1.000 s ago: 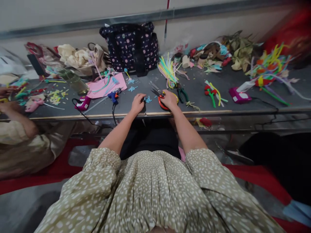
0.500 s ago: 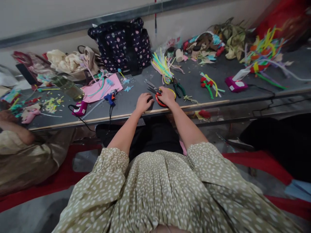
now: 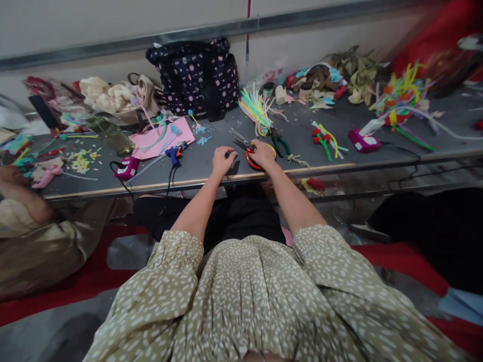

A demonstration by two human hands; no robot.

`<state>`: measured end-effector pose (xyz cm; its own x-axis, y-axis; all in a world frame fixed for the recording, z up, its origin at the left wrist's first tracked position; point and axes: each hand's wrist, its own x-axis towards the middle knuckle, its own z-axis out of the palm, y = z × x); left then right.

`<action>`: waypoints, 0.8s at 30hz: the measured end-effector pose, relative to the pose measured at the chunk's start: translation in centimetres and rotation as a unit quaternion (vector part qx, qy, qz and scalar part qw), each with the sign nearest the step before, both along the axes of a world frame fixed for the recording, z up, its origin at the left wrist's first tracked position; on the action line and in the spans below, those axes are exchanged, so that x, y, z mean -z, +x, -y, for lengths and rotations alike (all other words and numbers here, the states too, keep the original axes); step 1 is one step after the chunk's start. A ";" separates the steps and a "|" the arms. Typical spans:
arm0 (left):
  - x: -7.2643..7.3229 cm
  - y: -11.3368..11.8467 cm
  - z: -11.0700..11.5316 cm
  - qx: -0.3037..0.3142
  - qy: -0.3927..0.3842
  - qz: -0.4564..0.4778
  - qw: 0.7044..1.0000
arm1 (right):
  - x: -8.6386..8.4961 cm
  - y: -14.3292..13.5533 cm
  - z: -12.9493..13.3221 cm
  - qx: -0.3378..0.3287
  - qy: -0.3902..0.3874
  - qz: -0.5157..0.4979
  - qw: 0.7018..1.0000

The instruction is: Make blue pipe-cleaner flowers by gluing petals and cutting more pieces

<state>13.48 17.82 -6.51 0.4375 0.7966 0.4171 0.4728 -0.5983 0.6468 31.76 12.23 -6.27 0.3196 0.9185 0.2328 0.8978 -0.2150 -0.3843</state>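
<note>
My right hand [image 3: 264,155] is closed on the scissors [image 3: 252,151], with its fingers at the red handles. The slightly parted metal blades point to the far left, over the dark tabletop. Close beside them, near the table's front edge, my left hand [image 3: 222,161] has its fingers curled towards the thumb. Whatever it may pinch is too small to make out. Just right of my right hand lie green-handled pliers [image 3: 281,143] and a small knotted bundle of pale green strands [image 3: 297,160]. A bundle of pastel pipe cleaners [image 3: 256,110] lies beyond the scissors.
Left of my hands are a blue glue gun [image 3: 174,155], a pink sheet [image 3: 181,131], a bottle [image 3: 115,140] and a purple box [image 3: 127,167]. A polka-dot bag [image 3: 196,78] stands behind. Red flowers with green stems [image 3: 322,141] and another purple box [image 3: 364,140] are on the right. Another person's arm [image 3: 24,193] rests far left.
The view has shifted slightly, so the table sits a little lower in the picture. My left fingers are more arched and drawn towards the thumb. My right hand stays on the scissors.
</note>
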 end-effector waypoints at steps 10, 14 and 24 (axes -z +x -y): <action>0.1 -0.4 0.3 -0.031 0.005 0.064 0.997 | -0.2 -0.4 0.2 0.010 -0.006 0.012 1.000; 0.3 -0.7 0.0 -0.049 -0.014 0.087 0.995 | -0.3 -0.5 0.2 0.009 -0.009 0.008 1.000; 0.6 -0.9 -0.4 -0.025 -0.017 0.132 0.991 | 0.5 -0.3 0.0 0.012 -0.009 0.029 0.999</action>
<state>12.55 18.17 -7.06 0.2767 0.8300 0.4842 0.3127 -0.5543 0.7714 31.44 12.27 -6.80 0.3283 0.9148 0.2354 0.9127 -0.2430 -0.3285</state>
